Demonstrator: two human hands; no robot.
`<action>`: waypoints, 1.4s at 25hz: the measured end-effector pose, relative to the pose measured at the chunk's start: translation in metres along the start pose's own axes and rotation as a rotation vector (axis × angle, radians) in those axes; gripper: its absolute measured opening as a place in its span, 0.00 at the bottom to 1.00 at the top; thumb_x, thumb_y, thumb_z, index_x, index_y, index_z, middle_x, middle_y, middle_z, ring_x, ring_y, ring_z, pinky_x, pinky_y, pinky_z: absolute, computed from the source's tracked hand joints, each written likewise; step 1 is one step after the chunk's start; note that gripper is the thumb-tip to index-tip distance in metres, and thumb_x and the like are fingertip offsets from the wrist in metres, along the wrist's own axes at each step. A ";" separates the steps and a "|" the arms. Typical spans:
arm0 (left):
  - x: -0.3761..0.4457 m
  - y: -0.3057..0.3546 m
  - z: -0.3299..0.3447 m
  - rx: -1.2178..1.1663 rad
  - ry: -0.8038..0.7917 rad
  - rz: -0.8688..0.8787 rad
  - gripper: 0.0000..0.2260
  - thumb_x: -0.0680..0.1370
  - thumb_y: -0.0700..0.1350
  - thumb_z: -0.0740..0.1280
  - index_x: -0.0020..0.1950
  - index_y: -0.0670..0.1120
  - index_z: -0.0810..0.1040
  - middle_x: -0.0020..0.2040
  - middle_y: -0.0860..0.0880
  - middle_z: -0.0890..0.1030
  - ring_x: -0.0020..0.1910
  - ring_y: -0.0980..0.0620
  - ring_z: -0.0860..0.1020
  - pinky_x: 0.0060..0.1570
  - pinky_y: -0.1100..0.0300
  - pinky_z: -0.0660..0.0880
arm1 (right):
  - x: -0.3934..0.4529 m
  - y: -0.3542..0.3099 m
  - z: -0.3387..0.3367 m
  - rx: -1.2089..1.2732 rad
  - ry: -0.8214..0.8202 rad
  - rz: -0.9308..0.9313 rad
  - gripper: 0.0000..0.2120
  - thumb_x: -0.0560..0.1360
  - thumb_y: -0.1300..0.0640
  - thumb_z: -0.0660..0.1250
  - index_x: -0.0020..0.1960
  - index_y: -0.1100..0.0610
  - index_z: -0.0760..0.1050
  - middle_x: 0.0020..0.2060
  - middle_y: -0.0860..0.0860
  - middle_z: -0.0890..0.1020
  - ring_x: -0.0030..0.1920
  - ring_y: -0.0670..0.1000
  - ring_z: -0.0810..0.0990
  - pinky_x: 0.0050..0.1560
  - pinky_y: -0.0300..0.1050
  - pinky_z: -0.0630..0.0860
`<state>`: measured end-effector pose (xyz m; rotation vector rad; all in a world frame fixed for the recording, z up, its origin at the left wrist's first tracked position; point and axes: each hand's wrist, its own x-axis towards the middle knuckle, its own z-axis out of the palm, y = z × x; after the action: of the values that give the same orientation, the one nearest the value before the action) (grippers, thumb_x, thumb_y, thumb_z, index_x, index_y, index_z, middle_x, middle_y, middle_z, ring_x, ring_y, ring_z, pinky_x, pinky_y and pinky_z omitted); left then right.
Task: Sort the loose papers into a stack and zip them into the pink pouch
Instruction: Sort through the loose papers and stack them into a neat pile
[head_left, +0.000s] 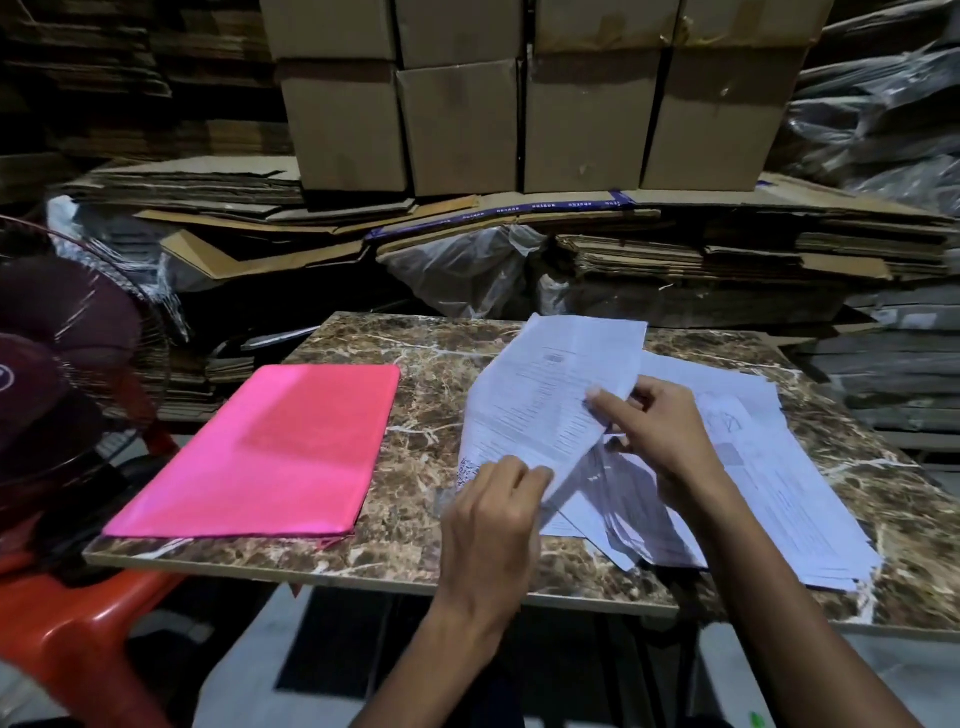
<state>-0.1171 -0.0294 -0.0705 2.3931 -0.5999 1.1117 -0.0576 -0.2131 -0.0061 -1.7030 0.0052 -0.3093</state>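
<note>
Nearest the camera, two bare forearms reach over the front edge of a brown marble-patterned tabletop (426, 405). The left hand (493, 512) pinches the lower corner of a printed sheet (550, 400) between thumb and fingers, and the right hand (660, 431) grips the same sheet at its right edge, so the page is lifted off the table and tilted. Under and to the right of the hands lies a loose pile of papers (769, 483), fanned out unevenly, its far corner just over the table's front right edge.

To the left, well apart from the papers, the pink pouch (270, 452) lies flat on the table with its zip edge toward the front. It looks flat; whether anything is inside it cannot be told.

Off the table's left side stand an orange plastic chair (78, 639) and a dark red fan (67, 358).

Behind the table are stacks of flattened cardboard (519, 218) and clear plastic wrapping. On these stand closed cardboard boxes (524, 104) in rows; their contents are not visible
</note>
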 end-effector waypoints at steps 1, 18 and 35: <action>-0.003 0.008 0.004 -0.065 -0.037 0.047 0.07 0.73 0.42 0.75 0.49 0.48 0.81 0.42 0.51 0.77 0.41 0.48 0.77 0.34 0.54 0.74 | 0.000 0.006 -0.010 -0.043 0.060 -0.017 0.05 0.76 0.58 0.74 0.47 0.59 0.83 0.39 0.54 0.87 0.37 0.52 0.84 0.32 0.42 0.78; 0.020 0.004 0.042 -0.328 -0.082 -0.702 0.21 0.77 0.62 0.68 0.63 0.51 0.71 0.59 0.50 0.73 0.57 0.46 0.74 0.52 0.49 0.72 | -0.015 0.069 -0.110 0.077 0.366 0.036 0.13 0.79 0.59 0.70 0.62 0.54 0.72 0.50 0.54 0.86 0.46 0.50 0.86 0.38 0.45 0.79; 0.064 -0.046 0.065 -0.842 -0.284 -1.109 0.06 0.82 0.36 0.64 0.57 0.39 0.79 0.24 0.45 0.74 0.17 0.51 0.68 0.18 0.65 0.62 | -0.016 0.062 -0.122 0.277 0.553 0.244 0.31 0.73 0.57 0.78 0.69 0.55 0.66 0.54 0.60 0.84 0.46 0.58 0.85 0.49 0.55 0.83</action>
<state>-0.0157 -0.0400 -0.0679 1.6506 0.2077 -0.0046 -0.0878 -0.3382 -0.0549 -1.2832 0.5493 -0.5602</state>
